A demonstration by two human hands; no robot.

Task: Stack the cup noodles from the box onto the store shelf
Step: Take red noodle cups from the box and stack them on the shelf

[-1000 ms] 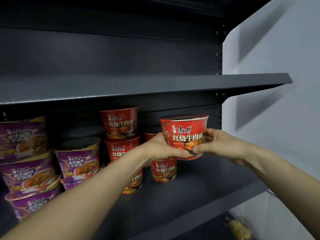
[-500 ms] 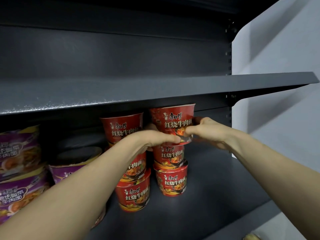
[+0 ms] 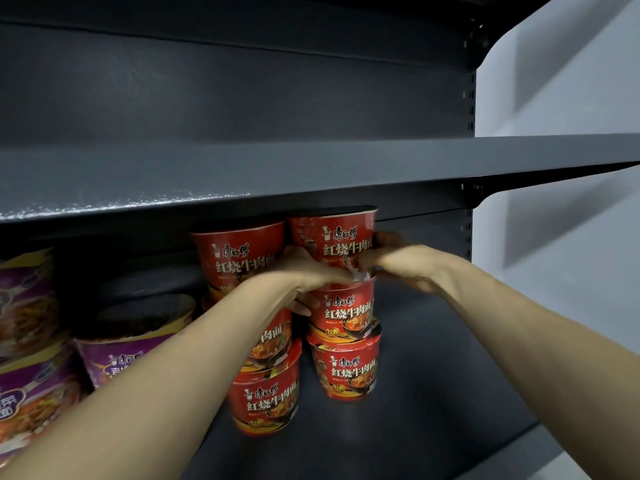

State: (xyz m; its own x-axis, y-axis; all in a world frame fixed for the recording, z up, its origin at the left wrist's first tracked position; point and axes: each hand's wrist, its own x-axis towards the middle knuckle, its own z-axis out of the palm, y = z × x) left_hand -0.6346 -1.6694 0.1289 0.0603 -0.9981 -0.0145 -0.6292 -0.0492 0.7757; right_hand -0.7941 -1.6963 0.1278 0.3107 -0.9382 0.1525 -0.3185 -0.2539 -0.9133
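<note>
I hold the top red cup (image 3: pixel 334 240) with both hands. My left hand (image 3: pixel 304 271) curls round its low left side, and my right hand (image 3: pixel 398 265) curls round its low right side. Both hands are clamped on it. The cup is on top of the right red stack, over the middle cup (image 3: pixel 341 310) and the bottom cup (image 3: pixel 346 368). My fingers hide the cup's base, so I cannot tell if it sits all the way down.

The stack stands on the dark shelf (image 3: pixel 433 393). Just beside it, on the left, is the other red stack (image 3: pixel 239 251), three cups high. Purple cups (image 3: pixel 135 348) are further left. The upper shelf board (image 3: pixel 311 171) is very close above the rim of my cup. I cannot see the box.

I think this cup is light. Its wall looks thin, so a hard squeeze could dent it. The shiny wrap may be slippery. The cup is wide on top and small at the bottom, so a tall stack can tip over. I think the best place to hold it is low on both sides, gently, the way I hold it now. When I let go, I should open my fingers slowly and not bump the stack next to it.
</note>
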